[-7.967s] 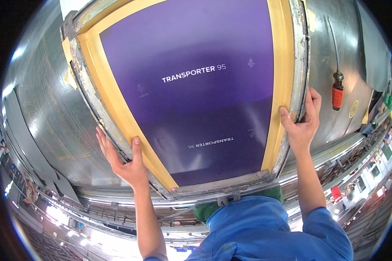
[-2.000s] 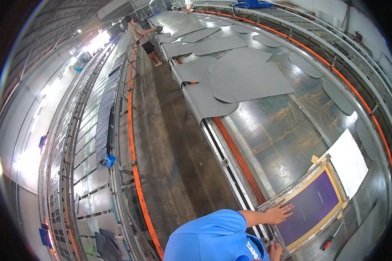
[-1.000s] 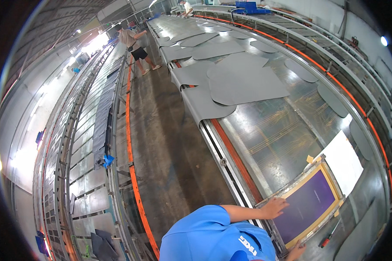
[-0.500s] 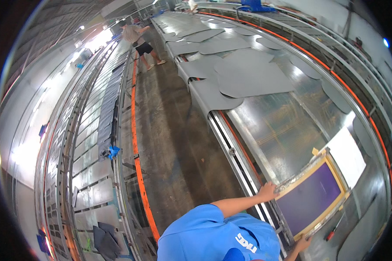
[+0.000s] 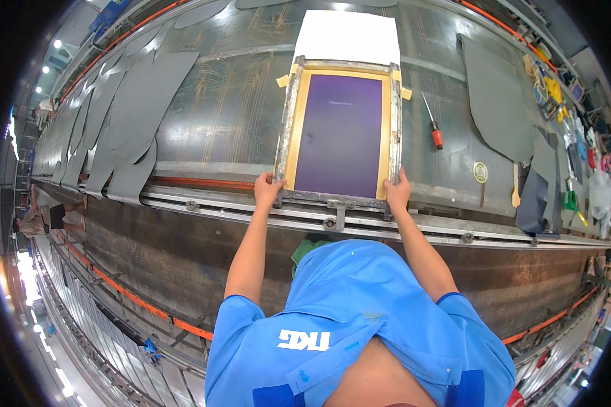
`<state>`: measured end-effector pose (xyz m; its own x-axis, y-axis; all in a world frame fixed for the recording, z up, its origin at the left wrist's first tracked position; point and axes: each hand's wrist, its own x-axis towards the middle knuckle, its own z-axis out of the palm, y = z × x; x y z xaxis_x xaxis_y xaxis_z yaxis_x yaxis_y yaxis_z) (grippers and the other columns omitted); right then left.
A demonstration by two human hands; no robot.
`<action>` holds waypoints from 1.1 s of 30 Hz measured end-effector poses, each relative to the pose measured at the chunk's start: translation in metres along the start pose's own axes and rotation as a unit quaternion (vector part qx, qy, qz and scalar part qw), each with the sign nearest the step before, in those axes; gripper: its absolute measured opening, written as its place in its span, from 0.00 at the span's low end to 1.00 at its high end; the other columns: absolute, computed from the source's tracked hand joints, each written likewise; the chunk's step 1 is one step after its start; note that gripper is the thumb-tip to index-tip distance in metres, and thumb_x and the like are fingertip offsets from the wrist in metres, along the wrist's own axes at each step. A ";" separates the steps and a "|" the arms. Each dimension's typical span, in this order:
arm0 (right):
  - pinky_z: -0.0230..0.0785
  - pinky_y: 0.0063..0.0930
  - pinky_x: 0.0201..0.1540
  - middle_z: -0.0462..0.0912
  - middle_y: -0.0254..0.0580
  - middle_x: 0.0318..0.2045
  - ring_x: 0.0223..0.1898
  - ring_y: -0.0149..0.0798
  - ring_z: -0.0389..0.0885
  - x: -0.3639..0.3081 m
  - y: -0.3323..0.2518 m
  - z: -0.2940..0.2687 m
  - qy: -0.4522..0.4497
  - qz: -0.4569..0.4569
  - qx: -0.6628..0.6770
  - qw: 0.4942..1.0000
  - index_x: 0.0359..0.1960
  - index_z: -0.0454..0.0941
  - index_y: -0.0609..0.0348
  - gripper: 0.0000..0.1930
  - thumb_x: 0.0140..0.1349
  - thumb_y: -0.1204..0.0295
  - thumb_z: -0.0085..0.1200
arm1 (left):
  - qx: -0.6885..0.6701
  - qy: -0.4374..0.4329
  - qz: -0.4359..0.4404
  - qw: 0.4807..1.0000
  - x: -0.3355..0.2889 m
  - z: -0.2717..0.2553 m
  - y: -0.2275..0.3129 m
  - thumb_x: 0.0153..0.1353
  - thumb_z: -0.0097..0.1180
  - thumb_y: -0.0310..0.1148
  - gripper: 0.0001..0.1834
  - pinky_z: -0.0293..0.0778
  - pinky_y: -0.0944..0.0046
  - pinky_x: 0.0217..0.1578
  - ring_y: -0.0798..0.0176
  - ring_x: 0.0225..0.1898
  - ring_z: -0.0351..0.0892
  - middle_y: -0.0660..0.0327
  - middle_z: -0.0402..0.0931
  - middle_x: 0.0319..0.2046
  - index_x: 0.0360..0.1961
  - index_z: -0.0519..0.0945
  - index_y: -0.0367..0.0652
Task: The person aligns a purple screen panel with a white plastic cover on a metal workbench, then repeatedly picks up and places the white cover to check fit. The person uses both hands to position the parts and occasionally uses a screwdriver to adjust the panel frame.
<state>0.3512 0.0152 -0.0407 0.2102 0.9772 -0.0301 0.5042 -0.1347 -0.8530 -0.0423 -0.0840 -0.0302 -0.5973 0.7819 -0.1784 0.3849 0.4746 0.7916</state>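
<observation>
Round yellow label (image 5: 480, 172) on metal table (image 5: 231, 122), right of purple printing screen (image 5: 339, 136).

Counter (image 5: 231, 115): long, dark metal, rails along near edge. On it: purple screen frame (image 5: 339, 132) at centre, white sheet (image 5: 349, 34) just beyond; red-handled screwdriver (image 5: 433, 129) right; grey cut sheets (image 5: 136, 108) far left and right (image 5: 495, 95).

**One head camera, looking steeply down**

A single fisheye view from the person's head, facing down and forward over a blue-shirted back onto the long metal bench (image 5: 237, 115); the framed screen (image 5: 341, 132) lies near, centre-top; straight rails bend toward the rim; no second view shares the scene.
</observation>
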 end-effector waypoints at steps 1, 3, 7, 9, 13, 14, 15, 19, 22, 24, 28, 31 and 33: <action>0.67 0.39 0.60 0.79 0.64 0.54 0.56 0.56 0.78 -0.002 0.000 -0.001 0.001 0.001 0.002 1.000 0.63 0.70 0.70 0.38 0.48 0.68 0.64 | -0.003 0.000 0.001 1.000 -0.003 -0.001 0.000 0.44 0.76 0.40 0.28 0.72 0.57 0.40 0.55 0.37 0.77 0.54 0.77 0.34 0.42 0.80 0.36; 0.67 0.40 0.60 0.79 0.64 0.53 0.56 0.56 0.78 -0.002 -0.002 -0.006 0.004 -0.002 0.006 1.000 0.63 0.70 0.69 0.37 0.48 0.68 0.64 | -0.010 0.004 0.004 1.000 -0.005 0.000 0.002 0.44 0.76 0.40 0.28 0.72 0.58 0.40 0.56 0.36 0.76 0.54 0.78 0.33 0.42 0.80 0.35; 0.66 0.38 0.61 0.80 0.62 0.53 0.56 0.54 0.78 -0.004 -0.022 -0.004 -0.024 0.025 0.032 0.999 0.64 0.69 0.68 0.37 0.49 0.69 0.63 | 0.018 0.042 0.019 0.999 -0.002 -0.003 -0.011 0.43 0.77 0.42 0.31 0.74 0.57 0.42 0.54 0.39 0.79 0.52 0.80 0.36 0.45 0.80 0.34; 0.66 0.39 0.61 0.79 0.61 0.54 0.57 0.54 0.78 -0.001 -0.019 -0.005 0.000 0.002 -0.002 1.000 0.64 0.69 0.68 0.37 0.50 0.69 0.63 | 0.007 0.018 0.000 1.000 -0.003 -0.005 -0.001 0.43 0.76 0.42 0.30 0.75 0.56 0.44 0.53 0.41 0.80 0.50 0.81 0.39 0.45 0.81 0.34; 0.71 0.40 0.57 0.81 0.59 0.50 0.52 0.51 0.80 -0.007 -0.057 -0.011 -0.075 0.036 -0.098 0.992 0.62 0.72 0.66 0.31 0.55 0.72 0.63 | -0.021 0.082 -0.041 0.996 -0.021 -0.021 -0.012 0.47 0.72 0.38 0.23 0.74 0.52 0.52 0.50 0.50 0.80 0.48 0.81 0.45 0.45 0.84 0.39; 0.76 0.38 0.48 0.82 0.55 0.47 0.43 0.45 0.83 0.010 -0.023 -0.022 -0.099 0.070 -0.049 0.991 0.60 0.72 0.65 0.27 0.56 0.75 0.61 | 0.081 0.043 -0.008 0.996 -0.023 -0.007 0.011 0.48 0.71 0.38 0.24 0.73 0.50 0.53 0.48 0.51 0.79 0.48 0.80 0.47 0.47 0.83 0.41; 0.79 0.35 0.43 0.82 0.52 0.47 0.39 0.42 0.84 0.007 -0.032 -0.025 -0.092 0.102 0.022 0.990 0.61 0.72 0.64 0.26 0.58 0.78 0.60 | 0.086 0.029 -0.013 0.996 -0.020 -0.004 0.018 0.46 0.71 0.39 0.26 0.73 0.50 0.54 0.46 0.52 0.77 0.48 0.79 0.48 0.48 0.82 0.43; 0.61 0.35 0.66 0.70 0.55 0.65 0.62 0.46 0.71 0.006 -0.029 -0.060 -0.039 0.004 0.066 0.997 0.68 0.62 0.71 0.37 0.55 0.78 0.59 | -0.008 -0.001 -0.049 0.999 -0.020 0.018 0.042 0.40 0.75 0.40 0.29 0.73 0.52 0.50 0.45 0.50 0.76 0.48 0.73 0.46 0.44 0.79 0.44; 0.61 0.34 0.65 0.70 0.55 0.65 0.61 0.44 0.72 0.014 -0.044 -0.057 -0.020 -0.009 0.060 0.998 0.68 0.62 0.71 0.37 0.55 0.78 0.59 | -0.016 0.024 -0.047 0.998 -0.019 0.023 0.042 0.40 0.74 0.38 0.29 0.74 0.51 0.49 0.44 0.48 0.76 0.47 0.72 0.46 0.44 0.79 0.42; 0.61 0.34 0.65 0.71 0.55 0.65 0.61 0.44 0.73 0.016 -0.046 -0.053 -0.016 -0.016 0.078 0.997 0.68 0.63 0.71 0.37 0.54 0.78 0.60 | -0.027 0.052 -0.029 0.998 -0.014 0.036 0.033 0.40 0.73 0.38 0.27 0.74 0.51 0.45 0.44 0.46 0.77 0.47 0.74 0.44 0.42 0.78 0.42; 0.61 0.35 0.65 0.69 0.58 0.65 0.62 0.48 0.73 0.049 -0.018 -0.074 0.017 -0.016 0.002 1.000 0.68 0.63 0.71 0.36 0.56 0.77 0.60 | -0.078 -0.048 -0.011 0.996 -0.007 0.054 0.055 0.45 0.73 0.45 0.30 0.73 0.55 0.45 0.49 0.45 0.77 0.49 0.76 0.42 0.46 0.76 0.39; 0.61 0.37 0.66 0.69 0.59 0.65 0.62 0.51 0.72 0.075 -0.016 -0.104 0.021 0.002 -0.054 0.998 0.67 0.64 0.70 0.34 0.58 0.74 0.59 | -0.124 -0.105 -0.007 0.987 -0.004 0.081 0.071 0.48 0.72 0.46 0.31 0.73 0.55 0.46 0.50 0.46 0.77 0.49 0.77 0.43 0.47 0.76 0.39; 0.59 0.38 0.66 0.70 0.58 0.65 0.63 0.52 0.71 0.100 0.015 -0.130 0.052 -0.018 -0.064 0.996 0.67 0.66 0.69 0.31 0.61 0.73 0.57 | -0.145 -0.176 -0.026 0.973 -0.008 0.099 0.105 0.49 0.72 0.46 0.32 0.73 0.57 0.47 0.51 0.47 0.77 0.50 0.77 0.44 0.49 0.75 0.37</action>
<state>0.4887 0.0894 0.0115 0.2724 0.9603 0.0600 0.6146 -0.1256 -0.7788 0.0721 -0.0005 -0.0036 -0.3129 0.8744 -0.3709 0.1155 0.4226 0.8989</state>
